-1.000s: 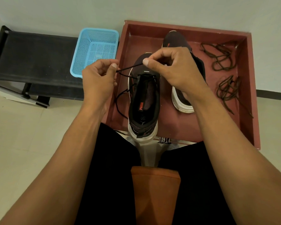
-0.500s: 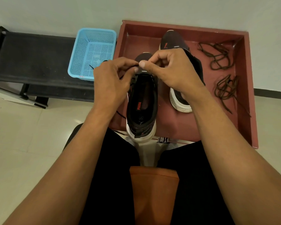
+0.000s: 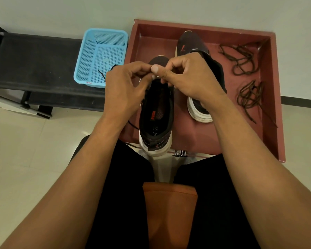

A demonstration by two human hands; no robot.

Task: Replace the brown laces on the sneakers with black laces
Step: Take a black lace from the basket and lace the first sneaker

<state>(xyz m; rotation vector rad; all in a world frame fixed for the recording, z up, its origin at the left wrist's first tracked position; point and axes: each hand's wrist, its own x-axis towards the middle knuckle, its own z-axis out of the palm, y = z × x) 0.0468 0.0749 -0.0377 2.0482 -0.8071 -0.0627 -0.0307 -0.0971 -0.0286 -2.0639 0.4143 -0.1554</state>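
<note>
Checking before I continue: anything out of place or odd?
Nothing damaged. The heel of the near sneaker juts past the front edge of the tray, and the black lace trails left over the blue basket.

The sneakers [image 3: 192, 42] are dark matt knit cloth on white rubbery soles. The black lace [image 3: 101, 74] and brown laces [image 3: 241, 60] are matt woven cord. The left basket [image 3: 90, 56] is perforated plastic; the tray [image 3: 188, 133] is smooth, faintly glossy; the floor [image 3: 25, 159] tiles shine.

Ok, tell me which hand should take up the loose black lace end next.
Left, probably: the black lace trails over the blue basket right beside the left hand, while the right hand sits across the sneaker from it.
</note>
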